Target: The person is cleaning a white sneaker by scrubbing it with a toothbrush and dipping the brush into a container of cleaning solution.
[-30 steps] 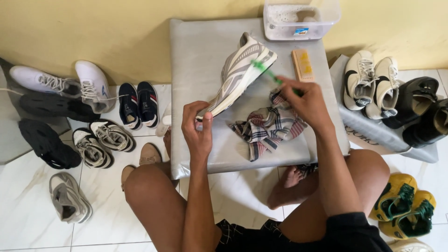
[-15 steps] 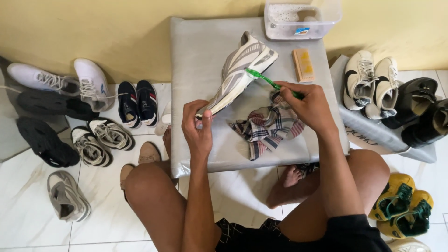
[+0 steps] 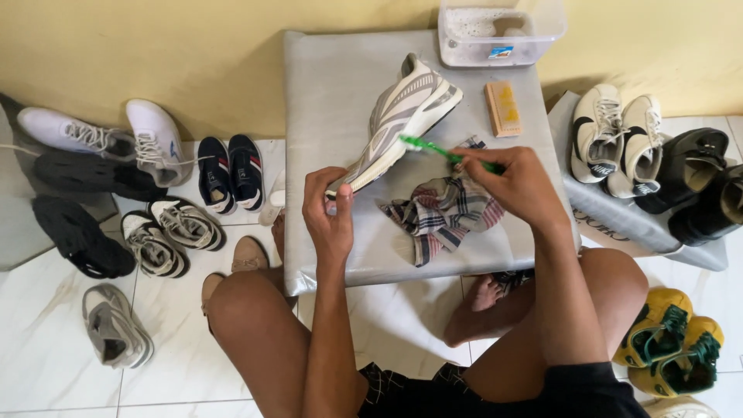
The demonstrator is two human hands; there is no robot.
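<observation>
My left hand (image 3: 329, 217) grips the heel end of a white and grey sneaker (image 3: 402, 116), holding it tilted over a grey padded table (image 3: 333, 85). A green toothbrush (image 3: 433, 149) is held in my right hand (image 3: 515, 182), its bristle end touching the sneaker's side near the sole. Below the shoe a plaid cloth (image 3: 445, 213) lies crumpled on the table.
A clear plastic tub of soapy water (image 3: 499, 31) and a wooden brush (image 3: 503, 108) sit at the table's far edge. Several pairs of shoes (image 3: 155, 201) line the tiled floor on the left, more on the right (image 3: 658, 162), and yellow-green shoes (image 3: 673, 340) by my knee.
The toothbrush head has shifted down along the sneaker's side toward the sole. The left hand keeps the shoe in the same place.
</observation>
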